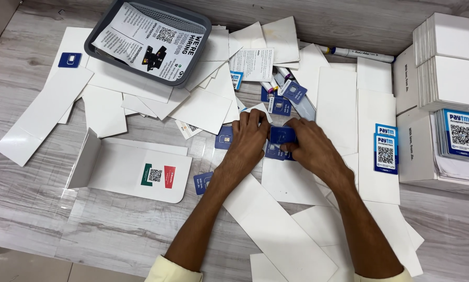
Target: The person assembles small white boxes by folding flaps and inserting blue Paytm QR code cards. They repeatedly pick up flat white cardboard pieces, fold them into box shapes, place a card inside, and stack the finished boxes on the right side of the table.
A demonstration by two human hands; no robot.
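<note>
Pinching small dark-blue card (282,134) at table centre: right hand (310,149) grips its right edge between fingertips, left hand (247,141) lies fingers-down on its left side, steadying. More blue cards (285,94) scattered just beyond; white sheets (276,230) underneath; grey basket (192,65) far left.

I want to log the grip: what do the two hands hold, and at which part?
Both hands meet on a small dark blue card: the right hand pinches its right edge, the left hand touches its left edge. How firm the left hand's hold is cannot be told.
</note>
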